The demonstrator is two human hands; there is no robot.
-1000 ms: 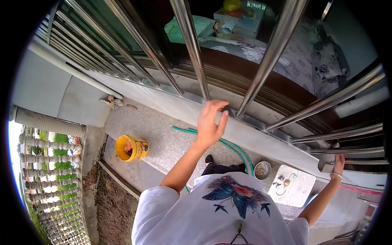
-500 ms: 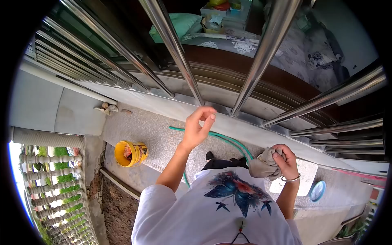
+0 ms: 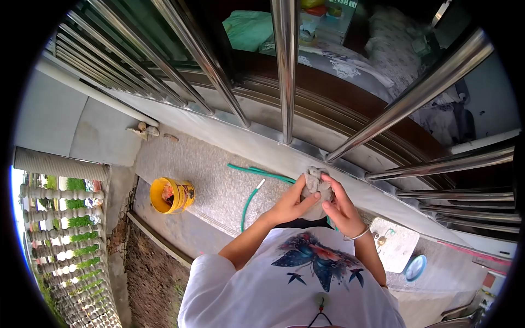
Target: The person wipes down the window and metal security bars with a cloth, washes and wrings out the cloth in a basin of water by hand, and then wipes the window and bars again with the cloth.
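Note:
A crumpled grey-beige cloth (image 3: 315, 188) is bunched up between my two hands, in front of my chest and close to the barred window ledge. My left hand (image 3: 292, 202) closes on the cloth's left side, thumb pressed over it. On the other side, my right hand (image 3: 340, 206), with a bangle at the wrist, grips it with curved fingers. Upright metal bars (image 3: 286, 71) rise just beyond the hands from a metal sill rail (image 3: 306, 148).
A yellow bucket (image 3: 187, 195) with something reddish inside stands at left. Green hose (image 3: 247, 210) lies on the paving. To the right are a white slab (image 3: 402, 246) and a blue-rimmed basin (image 3: 415, 268). Behind the bars is a bed (image 3: 350, 68); a balustrade (image 3: 65, 218) stands far left.
My left hand has moved right and down from near the bars and taken hold of the cloth. My right hand has brought the cloth up and left. The view has shifted slightly.

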